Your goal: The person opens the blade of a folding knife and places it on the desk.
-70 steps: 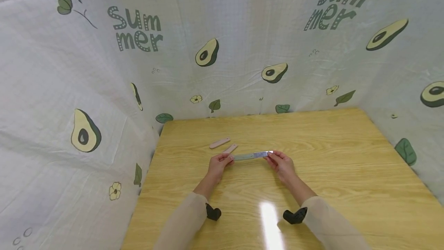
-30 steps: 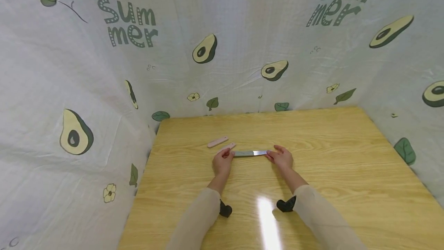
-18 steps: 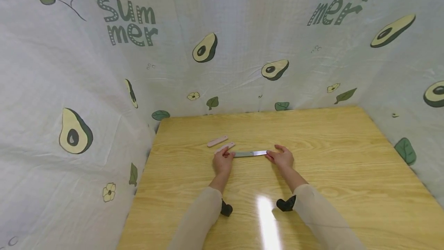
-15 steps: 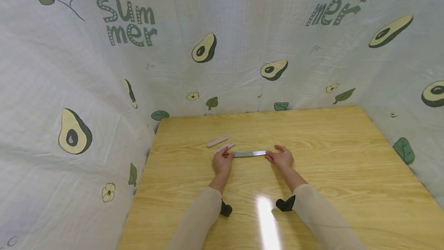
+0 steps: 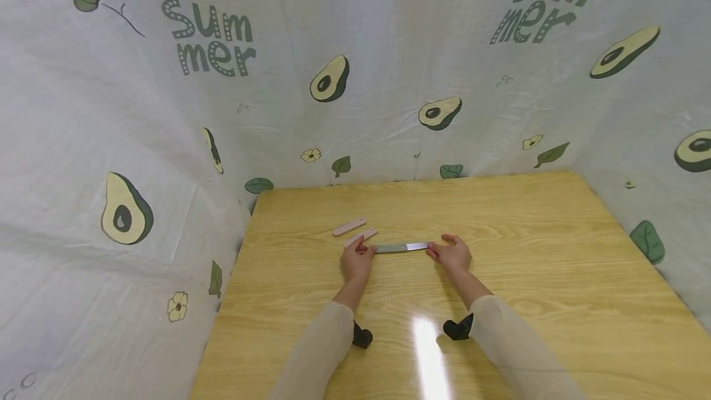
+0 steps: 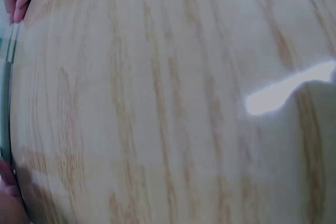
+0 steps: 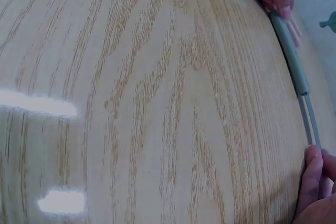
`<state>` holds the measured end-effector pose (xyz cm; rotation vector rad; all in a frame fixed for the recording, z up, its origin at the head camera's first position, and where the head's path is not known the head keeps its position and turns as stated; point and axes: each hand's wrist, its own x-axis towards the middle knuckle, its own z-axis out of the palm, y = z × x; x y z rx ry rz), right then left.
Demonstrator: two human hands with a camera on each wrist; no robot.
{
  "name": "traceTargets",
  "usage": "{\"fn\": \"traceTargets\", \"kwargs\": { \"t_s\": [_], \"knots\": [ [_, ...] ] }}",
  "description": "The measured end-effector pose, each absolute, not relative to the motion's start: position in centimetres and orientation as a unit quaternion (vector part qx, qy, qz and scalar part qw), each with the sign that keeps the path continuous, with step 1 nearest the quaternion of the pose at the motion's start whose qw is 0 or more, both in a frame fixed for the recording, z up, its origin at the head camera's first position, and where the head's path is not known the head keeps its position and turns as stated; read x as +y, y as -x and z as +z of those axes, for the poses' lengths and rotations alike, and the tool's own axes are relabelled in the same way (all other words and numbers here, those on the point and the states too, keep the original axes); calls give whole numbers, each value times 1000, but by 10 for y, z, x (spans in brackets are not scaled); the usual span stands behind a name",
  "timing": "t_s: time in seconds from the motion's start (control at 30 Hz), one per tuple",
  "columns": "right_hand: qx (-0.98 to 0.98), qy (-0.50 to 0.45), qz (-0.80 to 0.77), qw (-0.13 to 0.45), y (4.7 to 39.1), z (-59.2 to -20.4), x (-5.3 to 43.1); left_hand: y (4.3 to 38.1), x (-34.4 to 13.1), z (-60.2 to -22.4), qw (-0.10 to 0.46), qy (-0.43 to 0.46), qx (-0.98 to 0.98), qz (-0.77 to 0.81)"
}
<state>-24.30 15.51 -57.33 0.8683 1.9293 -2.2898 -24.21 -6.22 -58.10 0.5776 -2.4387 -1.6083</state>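
A slim tool with a pale green handle [image 5: 391, 248] and a flat silver blade [image 5: 416, 246] lies crosswise between the hands in the head view. My left hand [image 5: 357, 261] pinches the handle's left end. At the other end, my right hand [image 5: 452, 256] pinches the blade's tip between thumb and finger. In the right wrist view, the green handle [image 7: 290, 53] runs into two thin parallel strips [image 7: 309, 119], which end at the right fingers [image 7: 312, 169]. The left wrist view catches only a narrow piece of the tool [image 6: 5, 108] at its left edge.
Just beyond the left hand, two slim pink pieces [image 5: 350, 227], each with a small hole at one end, lie on the wooden table [image 5: 500, 215]. A printed white cloth [image 5: 383, 36] hangs behind and at both sides. Light glares off the table's front.
Since the earliest frame, the left hand has turned and shifted slightly right, and the tool lies more level. Over the last second, hands and tool have hardly moved.
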Motion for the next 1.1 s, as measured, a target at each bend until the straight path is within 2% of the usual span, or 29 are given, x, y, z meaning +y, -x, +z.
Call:
{"fn": "traceTargets", "kwargs": {
  "t_s": [0.5, 0.7, 0.77, 0.9, 1.1],
  "knots": [
    [623, -265, -736, 22, 239, -569, 154, 236, -71, -581, 101, -189, -810, -546],
    [627, -269, -731, 6, 244, -564, 145, 233, -90, -582, 167, -175, -797, -554],
    [637, -258, -726, 0, 247, -561, 139, 233, -96, -580, 185, -176, -793, -553],
    [695, -225, -683, -3, 250, -558, 129, 235, -105, -579, 183, -190, -783, -564],
    [761, -134, -634, 39, 253, -555, 113, 238, -112, -573, 190, -204, -787, -551]
  ]
}}
